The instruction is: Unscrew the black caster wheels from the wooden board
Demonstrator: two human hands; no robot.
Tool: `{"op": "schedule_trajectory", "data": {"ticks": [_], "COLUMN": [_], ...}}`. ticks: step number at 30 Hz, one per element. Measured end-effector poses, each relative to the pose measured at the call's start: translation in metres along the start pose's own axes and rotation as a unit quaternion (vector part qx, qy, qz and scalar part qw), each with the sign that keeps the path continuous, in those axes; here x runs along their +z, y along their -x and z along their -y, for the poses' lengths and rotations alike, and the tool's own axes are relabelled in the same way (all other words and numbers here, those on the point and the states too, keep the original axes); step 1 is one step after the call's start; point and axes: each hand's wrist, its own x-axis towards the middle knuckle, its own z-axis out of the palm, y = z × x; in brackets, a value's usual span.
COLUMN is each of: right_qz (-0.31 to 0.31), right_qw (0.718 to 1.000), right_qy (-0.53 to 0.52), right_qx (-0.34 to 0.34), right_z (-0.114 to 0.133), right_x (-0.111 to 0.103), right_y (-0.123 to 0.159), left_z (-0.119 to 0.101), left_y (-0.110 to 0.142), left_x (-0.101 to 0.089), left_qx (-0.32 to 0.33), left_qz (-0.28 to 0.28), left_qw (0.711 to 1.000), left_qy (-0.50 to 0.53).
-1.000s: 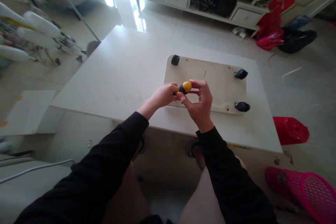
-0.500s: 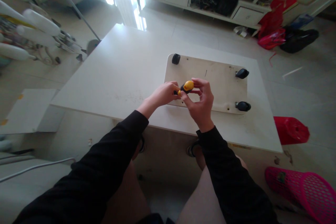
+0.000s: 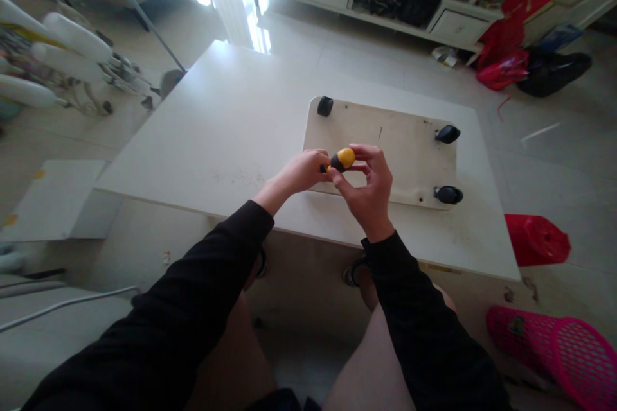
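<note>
White box [image 3: 41,199] on floor, far left. White table [image 3: 207,128] next, bare on its left half. Left hand [image 3: 311,168] over the board's near left corner, fingers curled in at the screwdriver's lower end, by a small dark part [image 3: 323,168]; mostly hidden, can't tell if they clamp it. Screwdriver [image 3: 343,159], yellow and black handle, between the hands, above the board's left part; tip not visible. Right hand [image 3: 370,187] has the handle pinched, thumb on near side, fingertips on far side. Board [image 3: 407,157] flat on table's right half, small holes near edges, short dark mark on its face. Casters: one [image 3: 324,106] at far left corner, one [image 3: 448,134] at far right, one [image 3: 448,194] at near right. Red bin [image 3: 534,239] just beside table's right end; pink basket [image 3: 581,350] at lower right, on floor.
</note>
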Motion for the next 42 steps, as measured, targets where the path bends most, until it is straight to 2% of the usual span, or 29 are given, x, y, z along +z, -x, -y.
{"op": "schedule_trajectory", "data": {"ticks": [3, 7, 16, 19, 21, 26, 30, 35, 39, 42], "right_qz": [0.004, -0.003, 0.003, -0.023, -0.051, -0.083, -0.092, -0.097, -0.094, -0.085], "right_qw": [1.0, 1.0, 1.0, 1.0, 0.998, 0.996, 0.995, 0.993, 0.99, 0.99], "right_qy": [-0.007, -0.013, -0.007, -0.009, -0.016, -0.006, 0.002, -0.017, -0.031, -0.043], "right_qx": [-0.005, -0.002, -0.01, 0.003, 0.025, 0.035, 0.041, 0.07, 0.1, 0.108], "right_z": [0.0, 0.0, 0.001, 0.0, -0.002, -0.006, -0.006, -0.006, -0.006, -0.008], "right_x": [0.001, 0.002, 0.002, 0.0, -0.002, -0.008, -0.01, -0.012, -0.014, -0.014], "right_y": [0.0, 0.001, 0.002, 0.002, 0.001, -0.002, -0.003, -0.004, -0.003, -0.003], "left_z": [0.001, 0.002, -0.007, -0.006, -0.005, -0.005, -0.004, -0.005, -0.009, -0.011], "left_y": [-0.001, 0.001, 0.003, 0.006, 0.011, 0.026, 0.031, 0.033, 0.041, 0.044], "left_x": [0.002, 0.001, -0.001, -0.004, -0.006, -0.002, 0.01, 0.022, 0.028, 0.033], "left_qx": [-0.012, 0.007, -0.007, -0.006, -0.038, -0.203, -0.246, -0.314, -0.371, -0.424], "left_qz": [-0.008, -0.003, -0.004, -0.024, -0.038, -0.009, -0.005, -0.016, -0.021, -0.02], "left_qw": [1.0, 1.0, 1.0, 1.0, 0.999, 0.979, 0.966, 0.926, 0.863, 0.816], "left_qy": [-0.01, 0.012, 0.01, 0.003, -0.006, 0.006, 0.078, 0.209, 0.342, 0.393]}}
